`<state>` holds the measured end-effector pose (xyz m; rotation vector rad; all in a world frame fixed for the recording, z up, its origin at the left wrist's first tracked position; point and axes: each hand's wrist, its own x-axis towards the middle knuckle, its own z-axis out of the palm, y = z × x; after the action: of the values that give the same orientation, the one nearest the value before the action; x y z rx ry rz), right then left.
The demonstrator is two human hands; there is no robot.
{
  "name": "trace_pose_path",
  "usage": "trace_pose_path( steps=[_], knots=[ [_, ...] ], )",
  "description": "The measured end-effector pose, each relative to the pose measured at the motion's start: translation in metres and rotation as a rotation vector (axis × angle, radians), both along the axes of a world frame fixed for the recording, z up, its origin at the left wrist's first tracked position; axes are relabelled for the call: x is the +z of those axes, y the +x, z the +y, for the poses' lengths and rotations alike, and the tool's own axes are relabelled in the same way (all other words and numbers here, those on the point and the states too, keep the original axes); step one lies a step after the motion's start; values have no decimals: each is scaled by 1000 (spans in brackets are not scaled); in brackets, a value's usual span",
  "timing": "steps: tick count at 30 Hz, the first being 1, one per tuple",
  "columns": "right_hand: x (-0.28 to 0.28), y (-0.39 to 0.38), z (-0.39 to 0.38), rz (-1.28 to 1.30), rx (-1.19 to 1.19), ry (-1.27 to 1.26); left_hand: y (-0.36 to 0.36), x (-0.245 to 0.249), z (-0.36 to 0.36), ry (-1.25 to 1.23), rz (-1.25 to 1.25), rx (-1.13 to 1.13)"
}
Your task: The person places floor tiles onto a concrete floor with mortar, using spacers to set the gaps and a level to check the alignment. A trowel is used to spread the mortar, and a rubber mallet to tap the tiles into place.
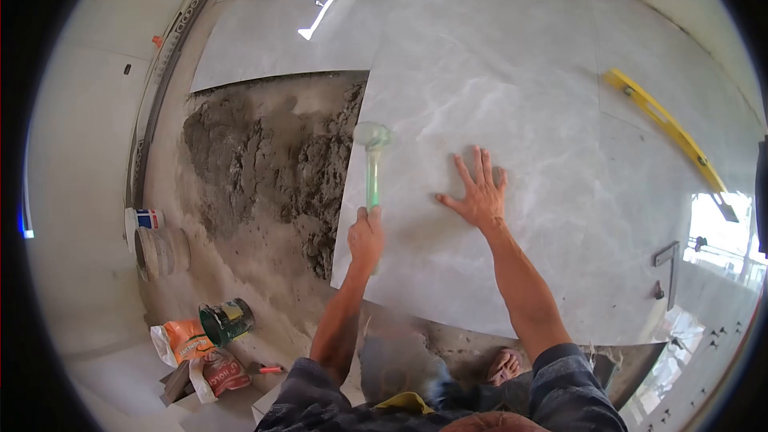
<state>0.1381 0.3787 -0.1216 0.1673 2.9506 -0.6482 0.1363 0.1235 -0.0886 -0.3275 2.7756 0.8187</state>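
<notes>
A large grey marbled floor tile (544, 216) lies in front of me, its left edge next to a bed of wet mortar (264, 160). My left hand (366, 238) grips the green handle of a rubber mallet (372, 148); its pale head hovers over the tile's left edge. My right hand (478, 190) rests flat on the tile, fingers spread, just right of the mallet.
A yellow spirit level (664, 124) lies on the tiles at the right. A laid tile (280, 28) sits beyond the mortar. A tub (226, 322), bags (188, 344) and a bucket (156, 244) stand at the left by the wall. My bare foot (504, 366) shows below.
</notes>
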Motion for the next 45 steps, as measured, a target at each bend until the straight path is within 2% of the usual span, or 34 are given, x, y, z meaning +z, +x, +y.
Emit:
trace_pose_path(
  steps=[3, 5, 7, 8, 10, 13, 15, 18, 20, 22, 24, 26, 29, 32, 35, 38, 41, 44, 45],
  knots=[
    [-5, -8, 2, 26, -31, 11, 30, -15, -15, -17, 52, -53],
    [-5, -18, 5, 66, -46, 25, 31, -11, -11, -177, -88, -165],
    [-9, -34, 22, 127, -62, 49, 28, -21, -23, -190, -68, -147],
    [-16, -34, 30, 148, -62, 62, 33, -28, -28, -185, -81, -162],
    [-27, -27, 66, 283, -70, 73, 48, -21, -31, 25, -239, -12],
    [-38, 30, 142, 236, -240, 254, 98, -19, -57, 14, -174, 42],
    [-32, 85, 180, 156, -203, 260, 114, -23, -71, -36, -90, 32],
    [-30, 157, 205, 7, -148, 228, 103, 32, -47, 12, -241, 55],
    [-21, 191, 209, -78, -73, 212, 99, 40, -39, 146, 78, -40],
    [-4, 214, 217, -177, -2, 180, 94, 48, -27, 177, 300, -93],
    [0, 225, 223, -227, 72, 168, 84, 44, -7, 426, 350, -10],
    [8, 226, 229, -269, 111, 171, 68, -2, -9, 420, 281, -114],
    [13, 228, 222, -307, 95, 150, 64, -21, 33, -75, 252, -484],
    [9, 226, 224, -280, 51, 103, 73, 34, 78, 126, -82, -157],
    [18, 232, 216, -306, 18, 41, 92, -8, 54, 464, 182, -244],
    [6, 225, 215, -257, -9, 67, 91, -30, 49, -281, 176, -692],
    [11, 226, 225, -258, -7, 130, 109, 28, 85, 192, -90, -299],
    [33, 226, 212, -278, 13, 89, 128, -28, 37, 285, 96, -507],
    [26, 223, 215, -269, 19, 108, 130, -24, 40, 113, 64, -587]
  ],
)
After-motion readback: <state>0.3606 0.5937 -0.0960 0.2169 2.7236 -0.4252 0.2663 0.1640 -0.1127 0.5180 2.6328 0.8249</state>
